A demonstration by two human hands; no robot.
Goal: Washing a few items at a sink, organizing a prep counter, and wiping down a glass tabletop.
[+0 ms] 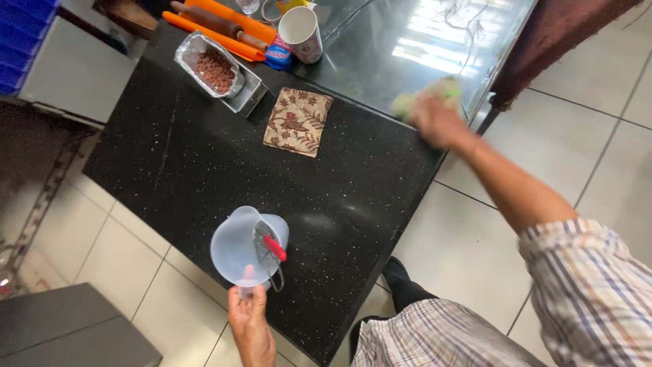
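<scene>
— Two hands over one black speckled countertop (204,163); what lies around them?

— At the far edge, a foil tray of small brown balls (212,68) sits on a steel tray. Beside it are a wooden rolling pin (217,22) on an orange board and a white paper cup (301,32). A folded patterned cloth (299,121) lies flat in the middle, apart from both hands. Nothing stands between the hands.

— And the left hand (250,325)?

— Its fingers are closed around the handle of a translucent plastic measuring jug (241,248), held at the near edge. A small red-handled grater (266,245) stands inside the jug.

— The right hand (438,121)?

— Blurred, pressed onto a yellow-green sponge (428,95) at the counter's right edge. How tightly it grips, I cannot tell.
</scene>
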